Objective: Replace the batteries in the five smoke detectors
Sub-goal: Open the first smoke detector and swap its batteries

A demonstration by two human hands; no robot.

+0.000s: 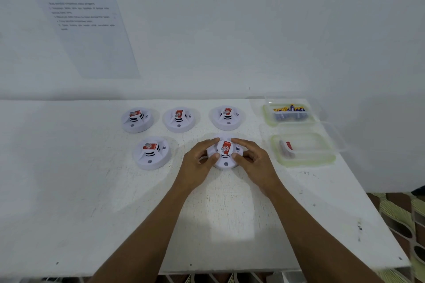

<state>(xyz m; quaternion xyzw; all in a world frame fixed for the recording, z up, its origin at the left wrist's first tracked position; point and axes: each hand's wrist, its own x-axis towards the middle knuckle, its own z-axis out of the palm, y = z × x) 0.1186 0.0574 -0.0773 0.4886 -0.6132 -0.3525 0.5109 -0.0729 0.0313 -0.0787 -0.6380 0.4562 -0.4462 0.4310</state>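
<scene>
The near right smoke detector (225,154) sat on the white surface (92,190), clasped from both sides: left hand (199,160) and right hand (250,160) each had a closed grip on its rim. It looked like opening time; next, probably a twist to free the cover.

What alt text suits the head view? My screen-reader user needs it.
Both hands, left hand and right hand, grip the front-right smoke detector on a white table. Four more detectors sit to its left and behind; two clear tubs hold batteries at right.
</scene>
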